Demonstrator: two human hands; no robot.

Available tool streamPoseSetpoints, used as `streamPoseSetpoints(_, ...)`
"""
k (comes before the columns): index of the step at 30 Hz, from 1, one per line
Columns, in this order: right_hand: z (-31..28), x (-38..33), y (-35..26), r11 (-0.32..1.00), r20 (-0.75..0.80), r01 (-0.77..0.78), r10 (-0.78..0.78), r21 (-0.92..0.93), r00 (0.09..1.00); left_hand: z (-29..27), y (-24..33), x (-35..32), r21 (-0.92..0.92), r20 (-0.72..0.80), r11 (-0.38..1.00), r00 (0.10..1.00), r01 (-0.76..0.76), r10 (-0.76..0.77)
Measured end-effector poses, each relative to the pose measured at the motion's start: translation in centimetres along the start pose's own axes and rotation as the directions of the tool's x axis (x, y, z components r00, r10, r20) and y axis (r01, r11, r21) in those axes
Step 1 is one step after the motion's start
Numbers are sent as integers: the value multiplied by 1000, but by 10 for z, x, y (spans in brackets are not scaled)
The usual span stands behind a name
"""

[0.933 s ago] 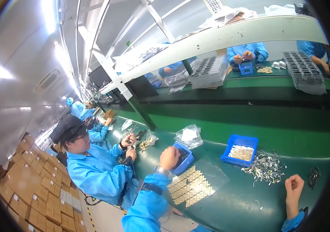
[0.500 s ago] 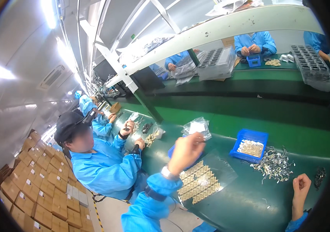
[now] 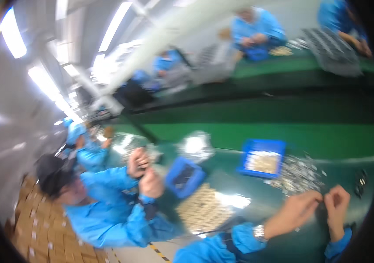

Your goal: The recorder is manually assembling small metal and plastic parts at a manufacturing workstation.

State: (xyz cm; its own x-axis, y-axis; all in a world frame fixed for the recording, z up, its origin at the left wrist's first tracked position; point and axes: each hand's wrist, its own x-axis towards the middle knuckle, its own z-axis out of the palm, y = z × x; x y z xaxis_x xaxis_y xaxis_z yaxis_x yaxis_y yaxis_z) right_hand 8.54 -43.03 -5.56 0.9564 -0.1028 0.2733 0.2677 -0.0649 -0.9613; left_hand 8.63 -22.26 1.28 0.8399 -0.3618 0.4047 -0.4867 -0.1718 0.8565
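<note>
Far left of the frame, a co-worker (image 3: 103, 206) in a blue coat and dark cap leans in, both hands raised close together, with stacked cardboard boxes (image 3: 33, 228) below. Moving right along the green worktop (image 3: 327, 140): a small blue tray (image 3: 184, 177), a crinkled clear bag (image 3: 195, 147) above it, and a flat sheet of pale tan pieces (image 3: 202, 208) below.

Centre right, a blue bin (image 3: 261, 144) of pale parts, and just beside it the heap of silvery parts (image 3: 298, 173) - that's the pile closest to the action, sprawled roughly left to right across the worktop. Single pieces are too blurred to say which way any one points.

Lower right, the left hand (image 3: 294, 212) and right hand (image 3: 338, 206) meet fingertip to fingertip just below that heap. Fingers are bunched on both sides, but I cannot tell whether either grip is closed on a piece - the blur swallows it. It reads as fine fingertip work on something tiny, close to the pile; any further move there would call for small, steady finger control rather than reach. A few dark bits (image 3: 360, 179) sit at the far right.
</note>
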Motion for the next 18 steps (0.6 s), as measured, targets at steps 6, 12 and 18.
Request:
streamPoseSetpoints(6, 18, 30, -43, 995, 193, -95, 102, -41, 976, -18, -11, -4, 26, -96, 949, 945, 316, -312)
streamPoseSetpoints(12, 6, 30, -50, 995, 277, -78, 92, -61, 956, -8, -20, -2, -76, -26, 896, 898, 437, -440)
streamPoseSetpoints(18, 7, 23, -45, 991, 330, -120, 131, -52, 935, -5, -18, -7, -83, -21, 915, 917, 396, -399)
